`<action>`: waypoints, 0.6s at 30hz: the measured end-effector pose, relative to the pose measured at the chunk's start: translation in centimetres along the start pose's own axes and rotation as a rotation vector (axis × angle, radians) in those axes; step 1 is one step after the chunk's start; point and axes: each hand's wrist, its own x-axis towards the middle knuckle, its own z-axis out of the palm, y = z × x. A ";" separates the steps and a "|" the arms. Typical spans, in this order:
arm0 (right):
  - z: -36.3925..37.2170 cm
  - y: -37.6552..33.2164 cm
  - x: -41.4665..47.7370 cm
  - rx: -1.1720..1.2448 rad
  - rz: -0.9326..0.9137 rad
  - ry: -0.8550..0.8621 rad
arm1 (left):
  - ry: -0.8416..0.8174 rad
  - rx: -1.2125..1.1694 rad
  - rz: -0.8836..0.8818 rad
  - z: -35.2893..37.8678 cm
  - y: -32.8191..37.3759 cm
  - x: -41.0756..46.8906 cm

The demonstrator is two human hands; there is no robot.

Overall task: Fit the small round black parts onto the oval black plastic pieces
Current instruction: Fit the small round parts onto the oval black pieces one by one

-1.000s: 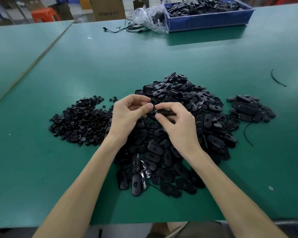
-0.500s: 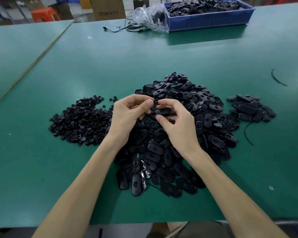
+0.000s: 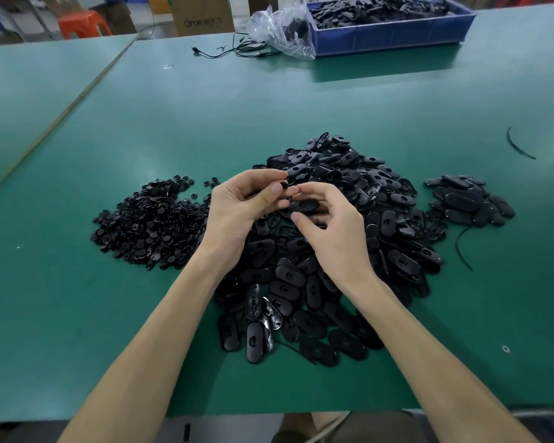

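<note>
Broadly, the green tabletop (image 3: 301, 100) carried everything; a big heap of oval pieces (image 3: 381, 219) spread across its middle; a blue bin (image 3: 390, 36) of black pieces sat at the far edge, well apart; a heap of round parts (image 3: 151, 225) lay just left of the big heap, and a small stack of ovals (image 3: 467, 199) just right of it; both hands met above the big heap; the right hand (image 3: 336, 238) held one oval piece (image 3: 304, 206) between curled fingers and thumb; the left hand (image 3: 237, 212) pinched one round part (image 3: 284, 186) between thumb and forefinger, close against the oval piece's end; whether they touched I could not tell.
</note>
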 end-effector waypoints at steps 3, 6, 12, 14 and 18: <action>0.0 0.0 0.0 -0.005 0.004 0.004 | 0.010 -0.018 -0.016 0.1 0.1 0.0; 0.0 0.0 0.0 -0.008 0.009 0.010 | 0.022 -0.020 -0.025 0.2 0.0 -0.1; 0.0 0.0 0.0 -0.001 0.020 0.008 | 0.045 0.008 -0.027 0.2 0.0 0.0; 0.0 0.0 0.0 -0.006 0.023 0.009 | 0.051 0.032 -0.029 0.2 0.0 0.0; 0.0 -0.1 0.0 -0.001 0.033 0.006 | 0.065 0.089 -0.040 -0.1 -0.2 0.2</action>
